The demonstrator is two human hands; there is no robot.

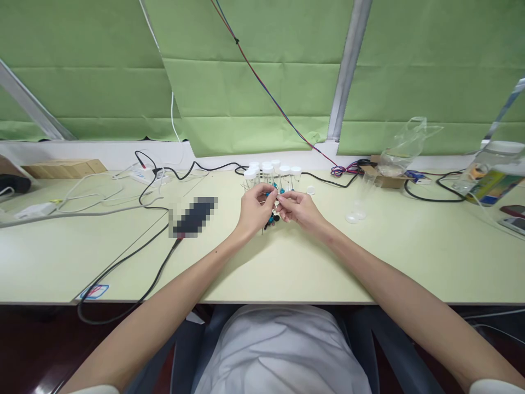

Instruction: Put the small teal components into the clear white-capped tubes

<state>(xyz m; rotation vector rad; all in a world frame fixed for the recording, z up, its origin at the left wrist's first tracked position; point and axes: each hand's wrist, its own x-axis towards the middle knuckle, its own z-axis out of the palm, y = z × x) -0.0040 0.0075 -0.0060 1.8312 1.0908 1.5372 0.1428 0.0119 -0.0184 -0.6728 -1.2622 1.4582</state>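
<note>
My left hand and my right hand meet over the table, fingertips pinched close together. Whatever lies between them is too small and too covered to make out. Just behind my fingers stands a cluster of clear tubes with white caps. Small blue parts with thin wire legs show at the tubes' lower ends. Below my hands, a little pile of blue and black parts lies on the table, partly hidden by my fingers. A loose white cap rests to the right of the tubes.
Clear empty tubes lie on the table to the right. Farther right are a cardboard box with a plastic bag and a clear jar. A pixelated dark object and black cables lie left.
</note>
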